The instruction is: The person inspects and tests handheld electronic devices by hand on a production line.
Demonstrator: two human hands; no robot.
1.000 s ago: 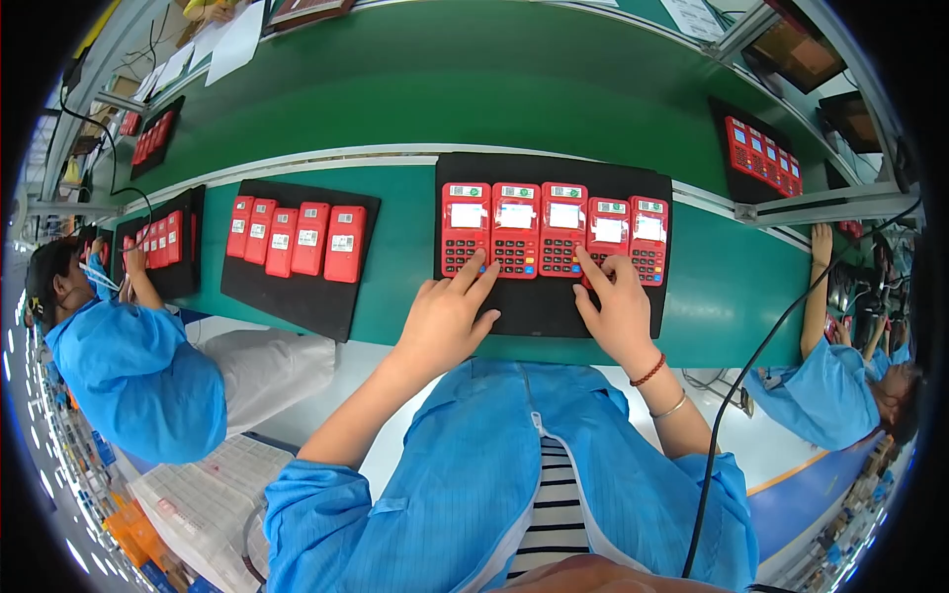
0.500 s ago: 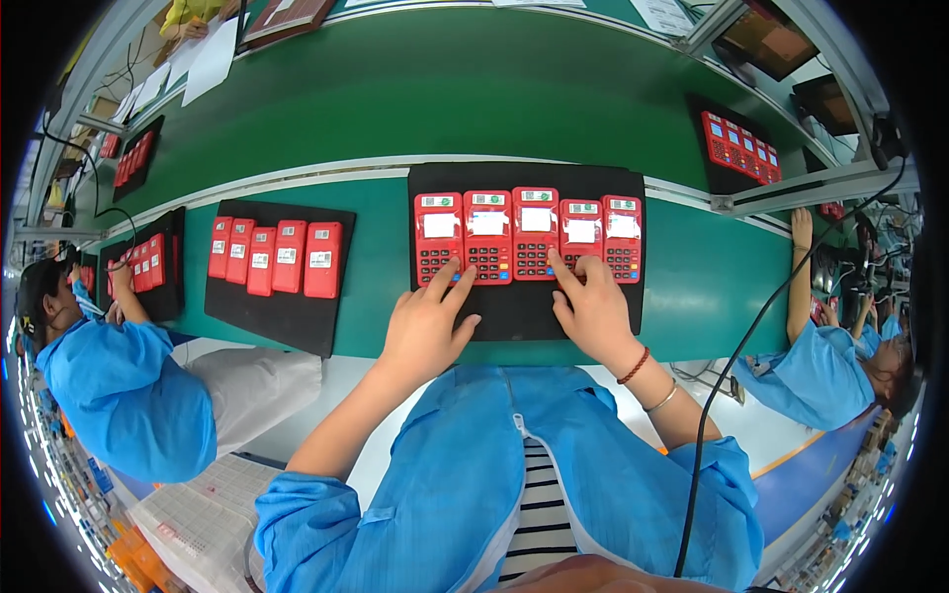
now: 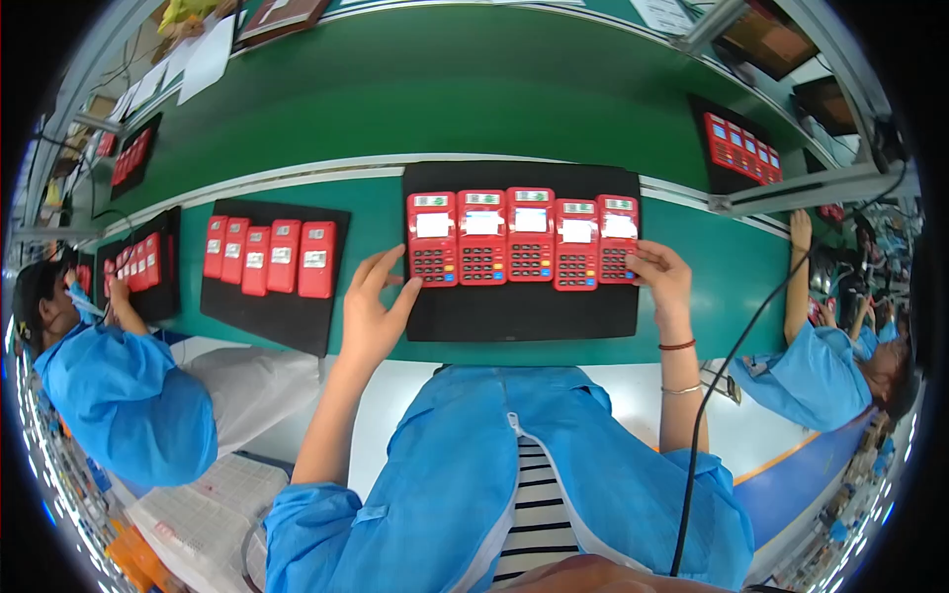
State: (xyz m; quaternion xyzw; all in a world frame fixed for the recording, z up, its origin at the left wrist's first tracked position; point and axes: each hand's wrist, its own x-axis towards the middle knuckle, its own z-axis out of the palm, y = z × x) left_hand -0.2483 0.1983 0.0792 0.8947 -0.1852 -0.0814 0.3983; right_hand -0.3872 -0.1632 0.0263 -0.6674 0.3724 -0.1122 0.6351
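Five red card payment terminals, each with a pale screen and a dark keypad, lie face up side by side on a black mat (image 3: 524, 316) before me. At the left end of the row, my left hand (image 3: 374, 308) is open, thumb and index finger spread beside the leftmost card payment terminal (image 3: 432, 237), the thumb tip at its lower corner. The rightmost card payment terminal (image 3: 618, 232) has my right hand (image 3: 667, 282) at its right edge, fingers bent and tips gathered on it. Between them, the middle card payment terminal (image 3: 531, 232) is untouched.
On the left, another black mat (image 3: 267, 316) carries several red terminals (image 3: 285, 255) lying back up. Beyond a pale rail, a green belt (image 3: 474, 99) runs across, with more terminals (image 3: 741, 148) at far right. Co-workers in blue sit at both sides. A black cable (image 3: 736, 376) hangs at right.
Both hands have left the keypads and moved outward, the left to the row's left end and the right to its right end. The mat with its terminals appears slightly further left.
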